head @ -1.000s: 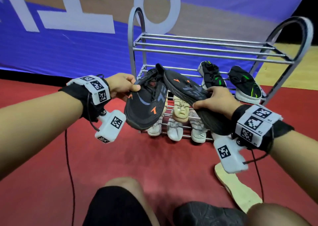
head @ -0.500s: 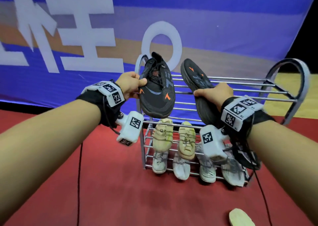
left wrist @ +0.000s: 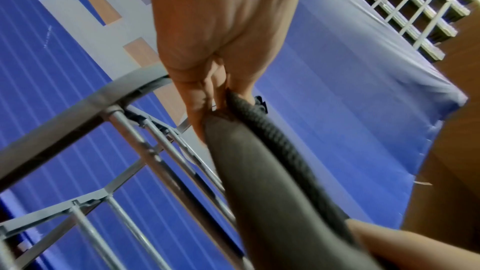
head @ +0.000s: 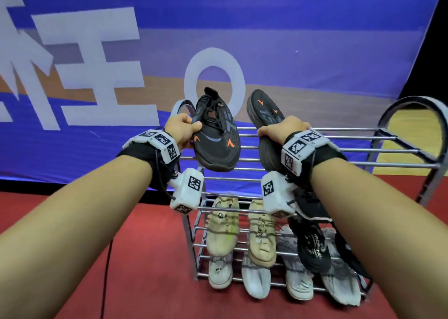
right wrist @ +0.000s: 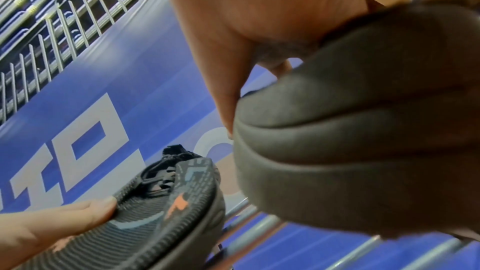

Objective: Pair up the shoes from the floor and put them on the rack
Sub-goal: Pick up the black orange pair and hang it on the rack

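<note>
Two black sneakers with orange marks are held up over the top shelf of the grey metal shoe rack (head: pixel 363 150). My left hand (head: pixel 184 130) grips the left sneaker (head: pixel 215 136) by its side, upper facing me. In the left wrist view the fingers (left wrist: pixel 197 98) pinch the left sneaker (left wrist: pixel 259 171) at its edge. My right hand (head: pixel 282 130) grips the right sneaker (head: pixel 266 117), its sole turned toward me. In the right wrist view the right sneaker (right wrist: pixel 363 141) fills the frame, with the left sneaker (right wrist: pixel 166 198) beyond it.
On the lower shelves sit a beige pair (head: pixel 223 224), pale grey shoes (head: pixel 254 277) and black shoes (head: pixel 312 248). A blue banner (head: pixel 291 39) hangs close behind the rack. Red floor (head: pixel 145 270) lies in front, with a thin cable (head: pixel 106 270) across it.
Both hands have lifted the black sneakers from mid-rack height up to the top shelf and spread them apart. The view has tilted upward and closer to the rack.
</note>
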